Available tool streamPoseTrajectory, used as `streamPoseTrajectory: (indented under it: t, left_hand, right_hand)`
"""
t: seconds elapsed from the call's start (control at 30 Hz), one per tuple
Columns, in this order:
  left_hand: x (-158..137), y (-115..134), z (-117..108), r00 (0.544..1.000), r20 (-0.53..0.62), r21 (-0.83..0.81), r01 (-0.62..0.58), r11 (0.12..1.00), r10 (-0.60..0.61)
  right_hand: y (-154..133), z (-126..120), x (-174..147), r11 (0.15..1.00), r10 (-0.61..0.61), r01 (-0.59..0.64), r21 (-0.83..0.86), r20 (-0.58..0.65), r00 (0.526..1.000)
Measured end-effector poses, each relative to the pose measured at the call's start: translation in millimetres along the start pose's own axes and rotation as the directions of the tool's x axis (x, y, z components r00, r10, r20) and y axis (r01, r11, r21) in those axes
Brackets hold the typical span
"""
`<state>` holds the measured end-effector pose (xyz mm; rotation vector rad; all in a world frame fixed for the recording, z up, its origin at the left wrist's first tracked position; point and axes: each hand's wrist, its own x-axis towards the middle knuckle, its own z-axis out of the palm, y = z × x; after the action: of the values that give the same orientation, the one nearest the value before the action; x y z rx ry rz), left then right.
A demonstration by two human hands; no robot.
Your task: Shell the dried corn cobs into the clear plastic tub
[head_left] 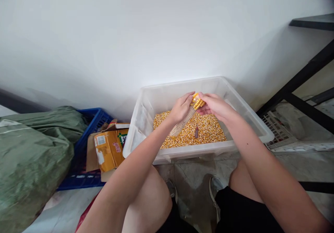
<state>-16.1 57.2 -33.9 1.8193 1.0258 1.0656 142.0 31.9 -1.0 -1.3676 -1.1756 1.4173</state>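
Observation:
A partly stripped corn cob slants over a translucent plastic bin. Yellow kernels still cover its upper end, while the lower length is bare and pale. My left hand is wrapped around the cob from the left. On the other side, my right hand grips the kernel-covered end, thumb pressed on the kernels. Below both hands, loose corn kernels spread across the bin floor. Among them lies a small dark reddish-brown piece, its kind unclear.
To the left, a blue plastic crate holds a torn orange cardboard box and a green sack. A black metal frame rises on the right, with a white basket under it. A white wall stands behind the bin.

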Motion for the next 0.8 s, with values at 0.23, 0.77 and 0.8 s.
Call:
streamPoseTrajectory:
  t: [0.23,0.77,0.8]
  left_hand:
    - [4,-1,-4,0.987,-0.002,-0.135,0.157,0.978,-0.159]
    - [0,-9,4,0.997,0.016,0.006,0.077,0.997,-0.077]
    - [0,-9,5,0.997,0.025,-0.004,0.071,0.997,-0.071]
  right_hand:
    - [2,-2,4,0.996,-0.076,0.070,-0.047,-0.135,0.988]
    - [4,-2,6,0.996,-0.091,0.086,-0.034,-0.191,0.977]
    - [3,-1,5,0.996,-0.092,0.090,-0.022,-0.179,0.980]
